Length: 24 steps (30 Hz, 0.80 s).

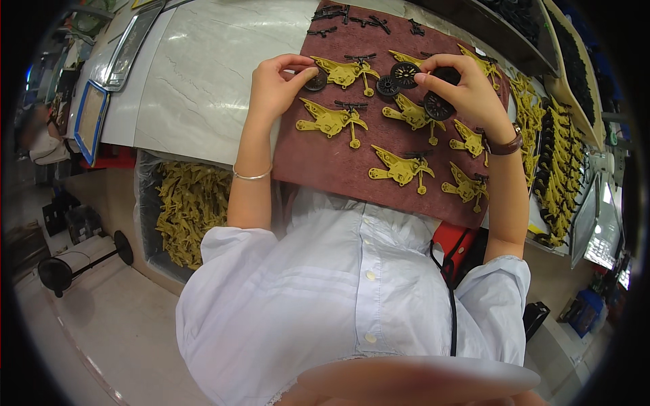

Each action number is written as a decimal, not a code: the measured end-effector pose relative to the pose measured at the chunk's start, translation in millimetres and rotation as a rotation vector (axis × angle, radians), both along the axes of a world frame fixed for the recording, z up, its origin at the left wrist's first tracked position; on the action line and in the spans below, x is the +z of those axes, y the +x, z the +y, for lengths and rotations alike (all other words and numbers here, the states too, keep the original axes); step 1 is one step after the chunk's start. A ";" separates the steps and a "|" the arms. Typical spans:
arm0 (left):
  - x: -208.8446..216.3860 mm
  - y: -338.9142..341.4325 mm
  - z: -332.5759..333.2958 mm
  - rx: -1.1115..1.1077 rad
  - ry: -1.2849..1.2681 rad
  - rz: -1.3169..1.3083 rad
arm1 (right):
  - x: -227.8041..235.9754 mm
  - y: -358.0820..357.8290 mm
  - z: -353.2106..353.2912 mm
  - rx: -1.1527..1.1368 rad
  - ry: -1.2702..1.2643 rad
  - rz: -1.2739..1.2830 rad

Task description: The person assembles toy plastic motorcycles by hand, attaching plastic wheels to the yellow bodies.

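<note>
My left hand [278, 86] pinches a small black wheel [316, 82] between thumb and fingers. The wheel sits at the left end of a yellow toy motorbike body [344, 73] in the upper row. My right hand [470, 91] is closed on several black spoked wheels; one wheel [405, 74] shows at its fingertips, and another wheel [439, 106] hangs below its thumb. A smaller black wheel [387, 86] is just left of the fingertips; whether it is held, I cannot tell. Below lie more yellow bodies, among them one body [332, 122] with black handlebars and another body [413, 116].
A reddish-brown cloth [325, 162] covers this part of the marbled table [196, 74]. Black parts [371, 22] lie at its far edge. Rows of yellow pieces [560, 162] line the right. A plastic-lined bin of yellow parts [193, 210] stands below the table at left.
</note>
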State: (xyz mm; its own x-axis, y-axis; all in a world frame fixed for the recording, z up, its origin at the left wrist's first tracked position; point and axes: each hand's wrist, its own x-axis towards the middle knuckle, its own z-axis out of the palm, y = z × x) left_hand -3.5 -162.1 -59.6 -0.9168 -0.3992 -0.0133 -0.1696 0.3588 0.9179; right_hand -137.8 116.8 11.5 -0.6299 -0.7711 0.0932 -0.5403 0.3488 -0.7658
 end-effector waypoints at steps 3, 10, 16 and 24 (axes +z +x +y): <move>13.9 -0.2 14.8 0.074 -0.315 -0.009 | -1.6 -1.2 11.3 -0.035 0.031 -0.123; 21.0 -27.7 53.5 -0.159 -0.532 0.381 | -6.4 4.6 28.8 -0.074 0.006 -0.125; 35.8 -60.1 69.5 -0.794 -0.823 0.144 | -14.3 9.1 36.6 -0.047 -0.079 -0.082; 39.9 -58.2 57.9 -0.668 -0.562 0.254 | -12.1 18.0 22.5 -0.109 -0.049 -0.158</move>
State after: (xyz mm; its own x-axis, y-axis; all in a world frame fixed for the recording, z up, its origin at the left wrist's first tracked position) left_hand -61.7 -104.3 -19.7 -0.9086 0.3294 0.2566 0.4176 0.7163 0.5591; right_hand -119.7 139.4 -0.6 -0.7191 -0.6945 0.0229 -0.3735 0.3585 -0.8556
